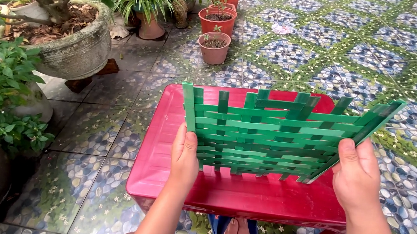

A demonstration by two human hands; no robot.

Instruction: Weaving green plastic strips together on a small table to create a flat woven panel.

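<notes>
Your left hand (185,155) clamps the left edge of the green woven strap mat (270,133), thumb pressed on its face, while your right hand (357,174) pinches the right edge, thumb on top. You hold the mat upright, its lower edge on or just above the red plastic table (242,194); I can't tell which. The strap ends at the top and far right corner stand loose and splayed, so squeezing the sides together could bow the panel and let the outer strips slide out of the weave. To your far left sit a stone planter (77,51) and terracotta pots (214,46) on the patterned tile floor (367,49).
</notes>
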